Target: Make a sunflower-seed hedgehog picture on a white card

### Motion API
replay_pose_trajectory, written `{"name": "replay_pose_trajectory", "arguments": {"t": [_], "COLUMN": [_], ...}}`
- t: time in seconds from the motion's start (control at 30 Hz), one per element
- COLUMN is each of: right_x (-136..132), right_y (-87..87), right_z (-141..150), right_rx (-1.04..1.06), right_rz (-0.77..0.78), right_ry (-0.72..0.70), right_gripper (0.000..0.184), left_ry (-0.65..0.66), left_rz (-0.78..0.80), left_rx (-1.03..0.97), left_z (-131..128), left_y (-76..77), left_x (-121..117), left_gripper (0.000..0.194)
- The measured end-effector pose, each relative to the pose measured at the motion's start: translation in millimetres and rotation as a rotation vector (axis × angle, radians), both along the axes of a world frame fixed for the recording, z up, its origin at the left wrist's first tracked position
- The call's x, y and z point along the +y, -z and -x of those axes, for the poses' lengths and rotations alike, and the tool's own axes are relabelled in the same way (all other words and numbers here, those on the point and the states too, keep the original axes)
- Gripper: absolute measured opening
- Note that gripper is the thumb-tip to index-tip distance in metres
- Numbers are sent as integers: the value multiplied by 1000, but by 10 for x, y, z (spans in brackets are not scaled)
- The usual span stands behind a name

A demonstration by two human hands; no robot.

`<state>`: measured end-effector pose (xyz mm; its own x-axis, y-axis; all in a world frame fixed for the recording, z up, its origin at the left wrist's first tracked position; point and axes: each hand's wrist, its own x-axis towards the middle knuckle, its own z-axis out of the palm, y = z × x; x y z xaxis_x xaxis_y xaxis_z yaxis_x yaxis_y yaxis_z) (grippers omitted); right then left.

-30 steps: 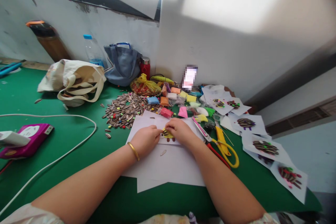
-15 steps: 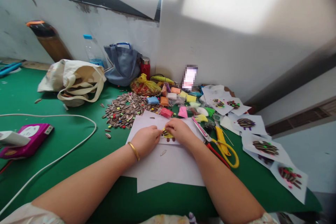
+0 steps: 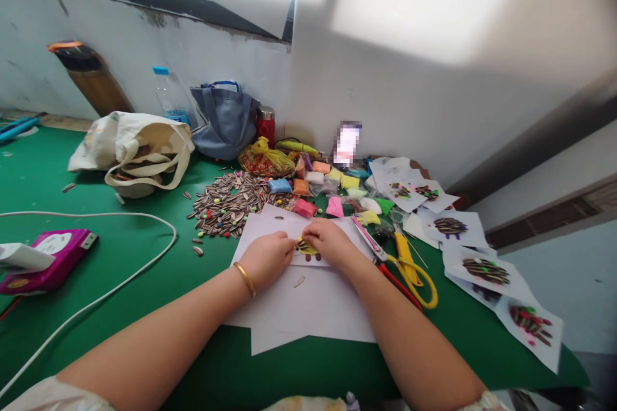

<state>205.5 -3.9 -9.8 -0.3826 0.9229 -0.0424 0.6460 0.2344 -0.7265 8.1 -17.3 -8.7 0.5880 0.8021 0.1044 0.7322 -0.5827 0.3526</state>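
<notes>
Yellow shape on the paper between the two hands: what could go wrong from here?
Both hands crowd the yellow shape, so a finger of the right hand or left hand might dent it or shift its dark seeds. The loose sunflower seed could be brushed away by a wrist. The yellow-handled scissors lie close beside the right forearm, which may knock them.

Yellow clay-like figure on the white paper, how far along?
Looks done: the small yellow clay-like figure has two brown blobs below and some dark striped seeds. In hand: left hand and right hand both have fingers at it. Remaining, perhaps: more seeds, as bare yellow shows; the oval dark-striped seed figure at right looks fuller.
</notes>
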Motion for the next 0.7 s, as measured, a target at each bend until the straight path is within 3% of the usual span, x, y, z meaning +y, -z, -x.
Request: {"name": "replay_pose_trajectory", "arguments": {"t": [0.13,0.27,0.47,0.57,0.7], "right_x": [-3,13,-19,-64,-157], "right_y": [17,52,114,101,-27], "right_z": [-37,-150,-277,-274,-195], "right_rx": [36,22,-21,-18,-1], "right_rz": [19,-154,-149,-159,-291], "right_ry": [23,199,304,309,292], "right_gripper": [22,26,32,33,30], "left_ry": [-25,-85,-204,-336,-449], "left_rz": [8,60,250,515,1045], "left_rx": [-51,-147,-464,-743,-1228], "left_z": [15,42,61,50,42], "left_y": [0,5,-20,-80,-187], "left_x": [7,55,151,145,88], "left_gripper": [32,34,28,29,34]}}
